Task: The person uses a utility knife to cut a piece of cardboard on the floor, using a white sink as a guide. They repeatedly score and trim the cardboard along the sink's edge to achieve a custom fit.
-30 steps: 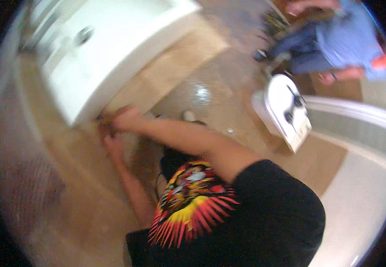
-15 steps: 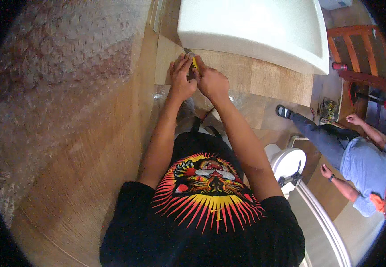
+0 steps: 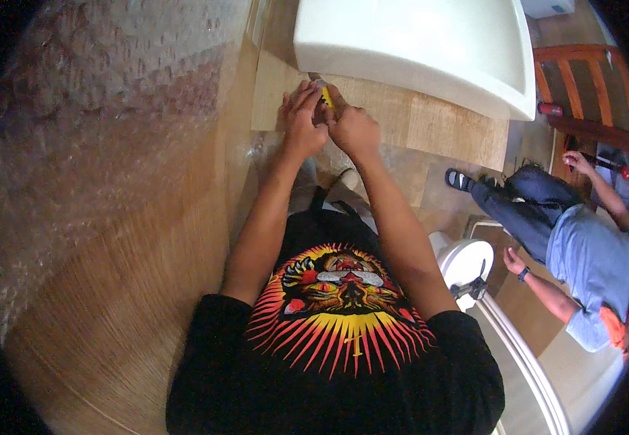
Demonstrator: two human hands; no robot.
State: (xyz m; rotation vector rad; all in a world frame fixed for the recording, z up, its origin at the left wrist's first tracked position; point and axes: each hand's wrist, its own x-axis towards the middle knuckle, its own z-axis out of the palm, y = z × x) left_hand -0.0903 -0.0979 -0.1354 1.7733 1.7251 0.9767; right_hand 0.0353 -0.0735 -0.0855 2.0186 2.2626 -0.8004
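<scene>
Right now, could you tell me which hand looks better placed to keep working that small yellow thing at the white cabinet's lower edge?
Probably the right hand: the small yellow item shows at its fingertips, against the white cabinet. The left hand presses beside it.

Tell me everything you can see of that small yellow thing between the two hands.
The small yellow thing shows only as a narrow bright-yellow sliver; the rest is hidden, so its kind and material cannot be told. It sits pinched between the left hand and the right hand, whose fingers close around it from both sides. It is held just at the lower edge of the big white fixture, over a tan cardboard sheet. Whether it touches the fixture cannot be told.
</scene>
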